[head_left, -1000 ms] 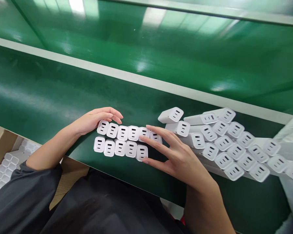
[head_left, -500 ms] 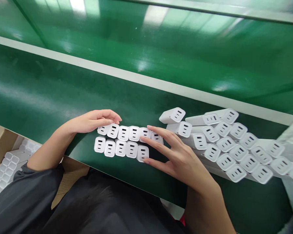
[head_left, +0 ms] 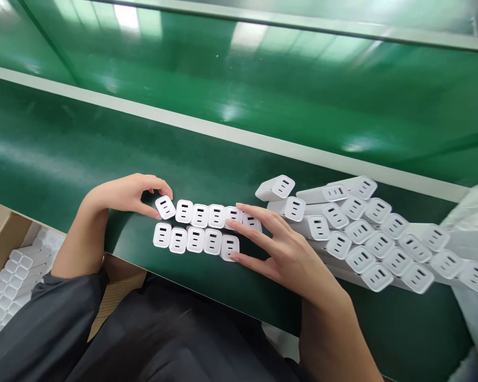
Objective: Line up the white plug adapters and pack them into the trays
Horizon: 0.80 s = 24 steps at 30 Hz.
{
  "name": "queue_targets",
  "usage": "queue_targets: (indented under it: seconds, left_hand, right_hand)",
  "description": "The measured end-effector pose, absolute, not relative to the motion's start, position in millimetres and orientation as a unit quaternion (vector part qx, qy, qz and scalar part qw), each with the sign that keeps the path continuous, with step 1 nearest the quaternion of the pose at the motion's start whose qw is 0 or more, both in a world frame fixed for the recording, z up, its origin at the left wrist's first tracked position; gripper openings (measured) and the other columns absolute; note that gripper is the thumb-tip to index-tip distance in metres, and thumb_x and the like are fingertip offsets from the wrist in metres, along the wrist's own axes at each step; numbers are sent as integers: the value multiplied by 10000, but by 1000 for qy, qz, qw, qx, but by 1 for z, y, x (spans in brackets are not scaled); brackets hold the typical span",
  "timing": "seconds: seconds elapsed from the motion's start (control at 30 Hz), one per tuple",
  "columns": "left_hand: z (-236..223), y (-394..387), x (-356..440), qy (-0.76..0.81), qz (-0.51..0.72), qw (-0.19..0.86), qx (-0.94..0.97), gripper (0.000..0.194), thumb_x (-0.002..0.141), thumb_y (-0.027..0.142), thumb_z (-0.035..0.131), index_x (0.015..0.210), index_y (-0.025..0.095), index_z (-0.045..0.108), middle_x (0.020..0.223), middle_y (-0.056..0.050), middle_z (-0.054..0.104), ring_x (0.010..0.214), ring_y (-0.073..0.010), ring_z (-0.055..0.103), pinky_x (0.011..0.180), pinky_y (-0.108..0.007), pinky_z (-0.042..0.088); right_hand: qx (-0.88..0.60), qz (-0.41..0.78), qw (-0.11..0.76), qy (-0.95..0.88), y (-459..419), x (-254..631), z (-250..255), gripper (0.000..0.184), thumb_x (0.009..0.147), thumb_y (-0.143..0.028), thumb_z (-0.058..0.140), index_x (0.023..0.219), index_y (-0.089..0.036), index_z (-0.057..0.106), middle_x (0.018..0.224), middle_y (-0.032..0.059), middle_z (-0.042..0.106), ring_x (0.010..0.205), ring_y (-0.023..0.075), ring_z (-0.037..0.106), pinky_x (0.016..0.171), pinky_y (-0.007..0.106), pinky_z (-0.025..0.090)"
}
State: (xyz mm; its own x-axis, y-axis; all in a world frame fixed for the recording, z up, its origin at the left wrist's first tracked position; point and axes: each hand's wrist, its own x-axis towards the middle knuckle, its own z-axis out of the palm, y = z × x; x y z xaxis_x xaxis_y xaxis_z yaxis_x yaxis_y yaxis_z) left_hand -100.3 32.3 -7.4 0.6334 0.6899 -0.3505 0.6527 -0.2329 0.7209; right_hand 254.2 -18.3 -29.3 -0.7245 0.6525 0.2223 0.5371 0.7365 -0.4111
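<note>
White chargers with dark port slots in their end faces stand in two short rows on the green bench. My left hand [head_left: 131, 193] pinches one charger [head_left: 165, 207] at the left end of the far row, thumb on its near side and fingers at its far side. That charger is tilted, with a small gap to its neighbour [head_left: 184, 211]. My right hand [head_left: 284, 249] has its fingers spread at the right end of both rows. Its fingertips touch a far-row charger [head_left: 233, 213] and the near row's last charger [head_left: 230, 247].
To the right lies a loose stack of more white chargers [head_left: 358, 231], ports facing me. Clear plastic wrapping [head_left: 472, 212] sits beyond it. Below the bench's left edge, a cardboard box [head_left: 0, 233] is beside several rows of white cases [head_left: 11, 278]. A pale strip [head_left: 223, 132] crosses the green bench.
My left hand has taken hold of the far row's leftmost charger and drawn it slightly left, tilting it away from the row. My right hand stays at the rows' right end.
</note>
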Motion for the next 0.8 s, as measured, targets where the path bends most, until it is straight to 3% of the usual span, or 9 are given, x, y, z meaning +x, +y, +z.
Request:
queue_targets:
  seconds: [0.2, 0.5, 0.8]
  left_hand:
    - [-7, 34, -95, 479, 73, 401, 777, 397, 782, 538, 712, 1000, 216, 630, 1023, -26, 676, 908, -182, 596, 824, -302, 455]
    - [-4, 30, -90, 473, 132, 353, 797, 332, 803, 449, 716, 995, 206, 593, 1054, -33, 637, 935, -180, 583, 814, -305, 466]
    - [-6, 29, -92, 480, 111, 355, 794, 359, 793, 485, 717, 988, 206, 600, 1024, -37, 639, 893, -180, 571, 785, -302, 448]
  right_hand:
    - [-327, 158, 180, -914, -18, 254, -29, 404, 934, -345, 645, 1321, -245, 585, 1433, 133, 522, 1274, 301, 557, 1012, 450, 554]
    - [-320, 152, 183, -917, -18, 254, -30, 386, 936, -344, 644, 1298, -224, 585, 1421, 144, 526, 1270, 295, 559, 1016, 450, 551]
    - [-325, 160, 180, -914, -18, 254, -29, 422, 933, -335, 645, 1342, -258, 571, 1437, 128, 520, 1270, 302, 562, 1020, 460, 550]
